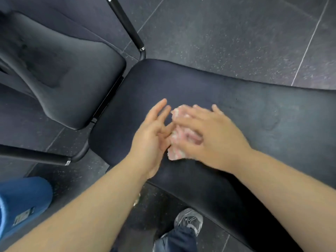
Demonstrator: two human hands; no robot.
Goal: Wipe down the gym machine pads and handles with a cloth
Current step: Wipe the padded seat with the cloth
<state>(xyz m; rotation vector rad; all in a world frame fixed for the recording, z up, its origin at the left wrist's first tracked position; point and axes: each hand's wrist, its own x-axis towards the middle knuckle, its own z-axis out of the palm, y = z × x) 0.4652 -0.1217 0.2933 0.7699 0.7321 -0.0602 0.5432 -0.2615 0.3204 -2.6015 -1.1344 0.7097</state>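
Looking down at dark speckled floor tiles (pixel 236 33) with pale seams, gym kind of place. Got a long dark seat pad (pixel 263 110) stretching across the middle, a bit scuffed toward the right end. Up left, a second dark back pad (pixel 63 79), tilted, just beside the seat's end. Black handle (pixel 127 24) with a chrome ring angling down to the seat's top corner, plus another black handle (pixel 36 157) sticking out lower left. Blue container (pixel 23 197) at the bottom left edge, grey shoe (pixel 189 220) on the floor below the pad. Pinkish-white cloth (pixel 175 154) bunched on the seat pad, mostly tucked under the right hand (pixel 209 135). Right hand laid flat on top, fingers spread and pressing it down, all pretty blurry. Left hand (pixel 152 135) just beside the cloth's left edge, fingers loose and mostly straight, gripping nothing; can't tell if actually touching the cloth.
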